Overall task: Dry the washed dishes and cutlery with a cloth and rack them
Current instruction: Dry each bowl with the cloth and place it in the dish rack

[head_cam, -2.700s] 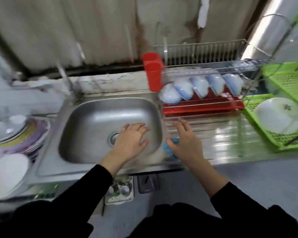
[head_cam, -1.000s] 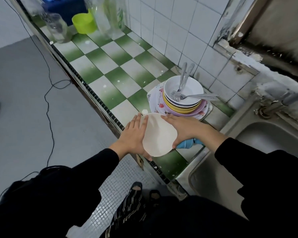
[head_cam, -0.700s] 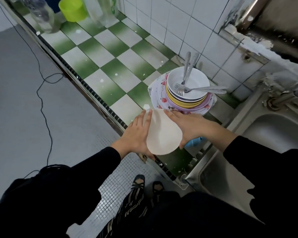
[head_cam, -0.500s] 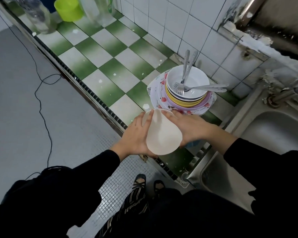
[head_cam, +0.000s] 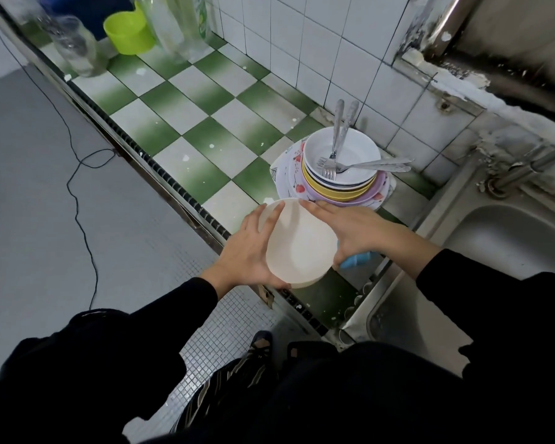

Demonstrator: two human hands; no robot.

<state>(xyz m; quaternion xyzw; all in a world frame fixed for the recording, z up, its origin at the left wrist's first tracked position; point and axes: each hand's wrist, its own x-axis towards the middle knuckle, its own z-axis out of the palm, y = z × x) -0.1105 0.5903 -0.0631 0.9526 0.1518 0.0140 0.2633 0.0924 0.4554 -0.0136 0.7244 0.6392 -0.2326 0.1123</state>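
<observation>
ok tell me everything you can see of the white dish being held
The white dish is round, plain, matte off-white, plastic-looking, with a shallow rim. It is tilted over the front edge of the counter. The left hand grips its left edge, the right hand its right, a blue cloth showing beneath that hand.

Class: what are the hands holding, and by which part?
Both hold one white plate by its rim: the left hand on the left edge, the right hand on the right edge, with a blue cloth under its palm.
</observation>
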